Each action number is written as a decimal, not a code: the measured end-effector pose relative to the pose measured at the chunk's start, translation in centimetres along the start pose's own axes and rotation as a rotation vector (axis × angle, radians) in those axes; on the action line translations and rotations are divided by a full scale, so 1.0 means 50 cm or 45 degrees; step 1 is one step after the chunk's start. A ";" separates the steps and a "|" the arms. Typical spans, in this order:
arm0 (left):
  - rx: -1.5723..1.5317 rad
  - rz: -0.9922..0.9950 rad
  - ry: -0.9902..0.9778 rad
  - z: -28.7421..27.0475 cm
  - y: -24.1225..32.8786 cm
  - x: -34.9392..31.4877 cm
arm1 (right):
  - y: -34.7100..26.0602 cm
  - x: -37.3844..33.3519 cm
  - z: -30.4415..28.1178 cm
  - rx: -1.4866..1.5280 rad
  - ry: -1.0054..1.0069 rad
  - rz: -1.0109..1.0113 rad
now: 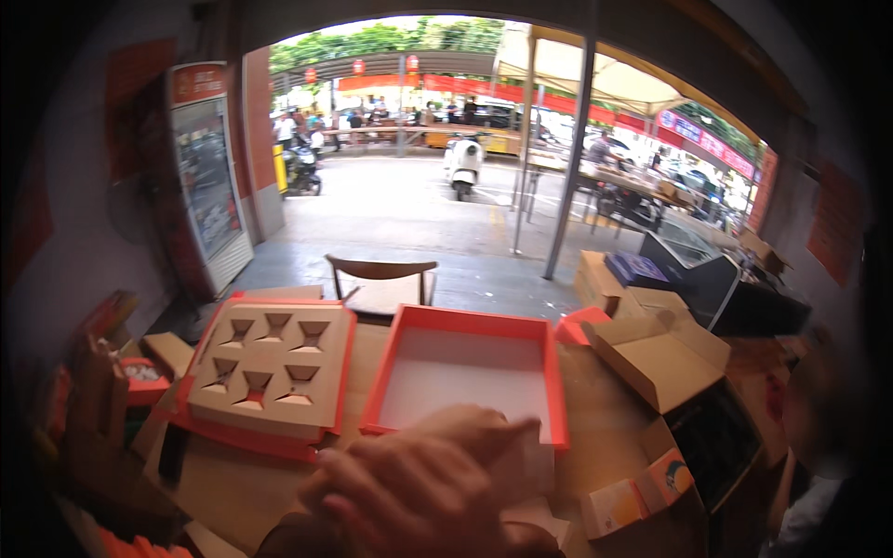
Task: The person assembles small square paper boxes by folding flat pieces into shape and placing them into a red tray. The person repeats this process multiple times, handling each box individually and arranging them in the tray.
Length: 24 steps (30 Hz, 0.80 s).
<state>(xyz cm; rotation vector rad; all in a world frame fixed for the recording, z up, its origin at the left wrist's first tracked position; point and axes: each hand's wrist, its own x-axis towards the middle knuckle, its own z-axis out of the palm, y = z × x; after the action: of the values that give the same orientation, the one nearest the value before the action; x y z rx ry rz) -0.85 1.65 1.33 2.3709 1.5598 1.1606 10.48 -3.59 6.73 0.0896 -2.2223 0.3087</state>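
Both hands are crossed at the lower middle, blurred by motion. My right hand [400,488] comes from the lower right, its bent fingers wrapped over my left wrist. Past it, my left hand [474,430] reaches toward the right; its fingers are smeared. Just beyond lies a square red box [551,386] with a pale inside and no lid on it. On its left sits a tan cardboard insert [276,372] with several folded cut-outs, resting in a red tray or lid [349,367]. A pale flap or sheet [538,470] shows beside my left hand, partly hidden.
The wooden table [595,391] bears an opened brown carton [651,358] and small orange-white packets [642,493] on the right. A chair [381,274] stands across the table. Farther off are a drinks fridge [206,177], stacked boxes [605,279], a metal pole [570,158] and a white scooter [463,166].
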 end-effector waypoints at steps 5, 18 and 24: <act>0.318 -0.056 -0.743 0.105 -0.028 0.022 | -0.052 -0.038 0.049 0.093 -0.623 -0.163; 0.284 -0.220 -1.276 0.210 -0.071 0.004 | -0.056 -0.040 0.049 -0.049 -0.655 -0.257; 0.571 -0.203 -1.347 0.220 -0.027 0.018 | -0.084 -0.079 0.106 0.160 -0.790 -0.269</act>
<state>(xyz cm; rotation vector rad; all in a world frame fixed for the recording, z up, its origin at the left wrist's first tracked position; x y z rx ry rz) 5.13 6.64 -6.58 2.3128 1.5643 -0.5180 9.59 -9.18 1.29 0.5491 -2.7704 0.3336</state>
